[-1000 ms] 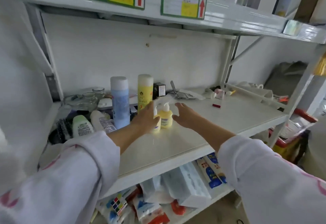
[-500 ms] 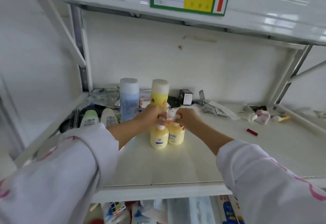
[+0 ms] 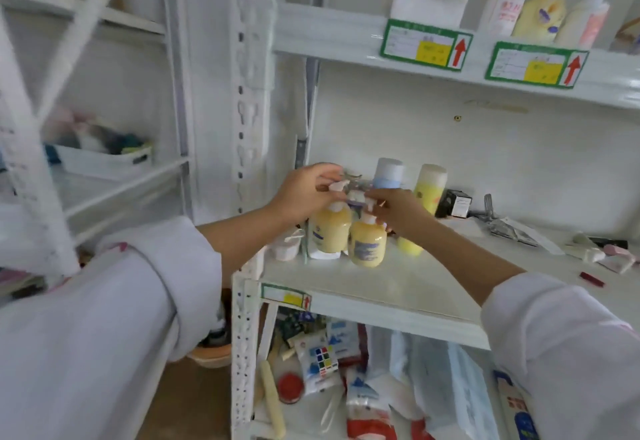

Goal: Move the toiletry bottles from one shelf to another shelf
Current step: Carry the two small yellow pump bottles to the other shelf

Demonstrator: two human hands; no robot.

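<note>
Both hands up at the white metal middle shelf [image 3: 398,287]: left hand [image 3: 304,194] grasps 1 pale-yellow plastic pump bottle [image 3: 330,230] by its top, right hand [image 3: 396,211] grasps the other [image 3: 367,244], seemingly just above the shelf.

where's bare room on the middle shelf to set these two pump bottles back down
The front of the middle shelf is bare, from the pump bottles rightward toward the red stick. The left end and back row are crowded: blue bottle, tall yellow bottle, black box, clutter at far right.
</note>
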